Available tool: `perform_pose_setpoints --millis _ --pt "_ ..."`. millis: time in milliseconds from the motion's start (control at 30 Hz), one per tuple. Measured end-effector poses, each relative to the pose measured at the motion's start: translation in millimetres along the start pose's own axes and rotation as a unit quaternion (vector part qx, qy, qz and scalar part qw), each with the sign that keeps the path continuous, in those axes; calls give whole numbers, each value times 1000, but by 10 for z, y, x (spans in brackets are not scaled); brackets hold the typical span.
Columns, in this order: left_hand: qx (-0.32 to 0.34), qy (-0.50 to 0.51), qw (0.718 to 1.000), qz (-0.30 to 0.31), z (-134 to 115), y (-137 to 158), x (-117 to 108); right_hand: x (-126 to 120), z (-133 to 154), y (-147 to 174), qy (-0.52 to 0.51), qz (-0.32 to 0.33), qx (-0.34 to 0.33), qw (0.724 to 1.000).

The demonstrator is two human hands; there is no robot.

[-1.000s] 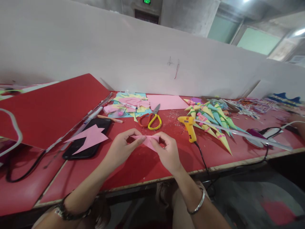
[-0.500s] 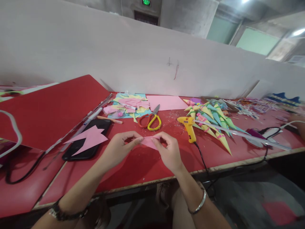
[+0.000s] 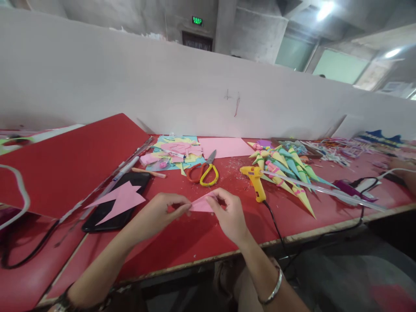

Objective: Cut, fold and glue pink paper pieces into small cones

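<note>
Between my two hands is a small piece of pink paper (image 3: pixel 201 204), held just above the red tabletop. My left hand (image 3: pixel 165 212) pinches its left corner between thumb and forefinger. At the other end, my right hand (image 3: pixel 229 212) grips the paper with the thumb on top and the fingers behind it. Beyond the hands lie scissors (image 3: pixel 205 171) with one red and one yellow handle. A yellow glue gun (image 3: pixel 255 182) with a long clear glue stick rests to the right. Pointed pink paper pieces (image 3: pixel 121 199) lie on a black phone (image 3: pixel 107 219) at the left.
Yellow and blue paper cones (image 3: pixel 292 167) are heaped at the right. Paper scraps (image 3: pixel 178 151) and a pink sheet (image 3: pixel 224 147) lie at the back by the white partition (image 3: pixel 162 86). A red board (image 3: pixel 81 160) covers the left side. The glue gun's cord (image 3: pixel 274 219) drops over the table edge.
My left hand has slid toward the paper's left tip, and the paper now tilts up to the right. The whole view has shifted slightly, with more of the room above the partition showing.
</note>
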State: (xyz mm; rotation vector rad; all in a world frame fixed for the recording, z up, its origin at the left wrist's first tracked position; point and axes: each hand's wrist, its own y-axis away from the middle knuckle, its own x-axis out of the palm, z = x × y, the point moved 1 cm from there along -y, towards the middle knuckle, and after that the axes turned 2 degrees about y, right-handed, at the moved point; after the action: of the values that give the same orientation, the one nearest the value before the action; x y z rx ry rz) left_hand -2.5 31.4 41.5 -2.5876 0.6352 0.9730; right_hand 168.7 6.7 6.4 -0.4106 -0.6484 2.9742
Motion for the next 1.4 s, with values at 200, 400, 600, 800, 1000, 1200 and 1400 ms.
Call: perform_pose_setpoints --millis 200,400,600,800,1000,1200,1400 --pt "31 -70 997 21 5 15 32 20 27 7 23 11 -20 999" --pt "11 -220 975 -40 30 22 80 63 81 26 31 24 -37 999" --pt "8 -274 961 -38 -22 24 101 52 111 75 78 30 -59 995" --pt "54 -356 932 -48 -36 67 95 58 118 92 79 36 -75 993" --pt "64 -438 892 -93 28 84 18 74 168 111 69 21 -80 994" --pt "-11 -370 916 -153 108 87 -115 2 172 99 28 -24 -38 999" --pt "1 -199 965 -172 125 94 -123 3 117 68 -20 -1 26 999"
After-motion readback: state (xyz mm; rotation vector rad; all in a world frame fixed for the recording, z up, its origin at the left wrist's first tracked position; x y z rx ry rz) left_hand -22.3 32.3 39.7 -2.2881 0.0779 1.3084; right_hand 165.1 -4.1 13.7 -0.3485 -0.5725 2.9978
